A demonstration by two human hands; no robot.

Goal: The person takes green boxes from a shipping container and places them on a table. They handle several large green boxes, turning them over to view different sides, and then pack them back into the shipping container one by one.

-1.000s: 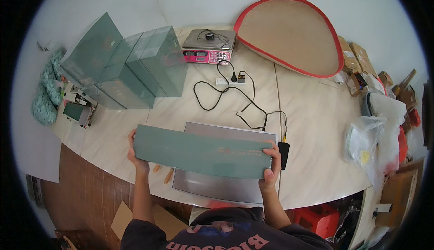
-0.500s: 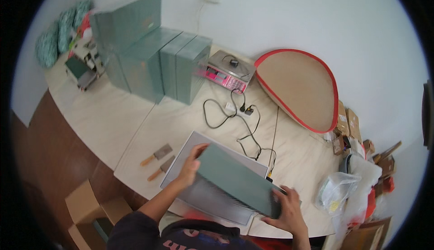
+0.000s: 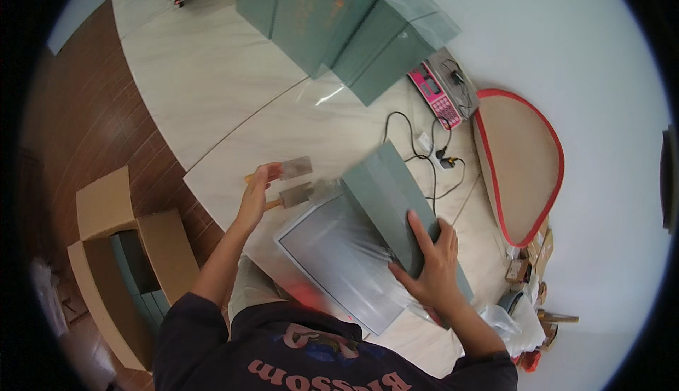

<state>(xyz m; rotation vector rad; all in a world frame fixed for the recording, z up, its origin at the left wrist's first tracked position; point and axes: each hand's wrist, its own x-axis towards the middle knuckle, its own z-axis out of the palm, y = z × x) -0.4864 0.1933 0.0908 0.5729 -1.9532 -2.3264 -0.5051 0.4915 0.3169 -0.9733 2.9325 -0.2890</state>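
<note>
While the right hand (image 3: 433, 267) lies splayed against one green box (image 3: 385, 196) over a grey panel (image 3: 322, 249) by the worktop's (image 3: 191, 72) front edge, the left hand (image 3: 256, 191), half-curled, meets two scrapers (image 3: 296, 168), either grip unclear; orange writing marks one stacked box (image 3: 318, 26).

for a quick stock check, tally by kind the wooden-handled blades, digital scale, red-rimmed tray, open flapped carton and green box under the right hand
Wooden-handled blades: 2
Digital scale: 1
Red-rimmed tray: 1
Open flapped carton: 1
Green box under the right hand: 1
Total: 6
</note>
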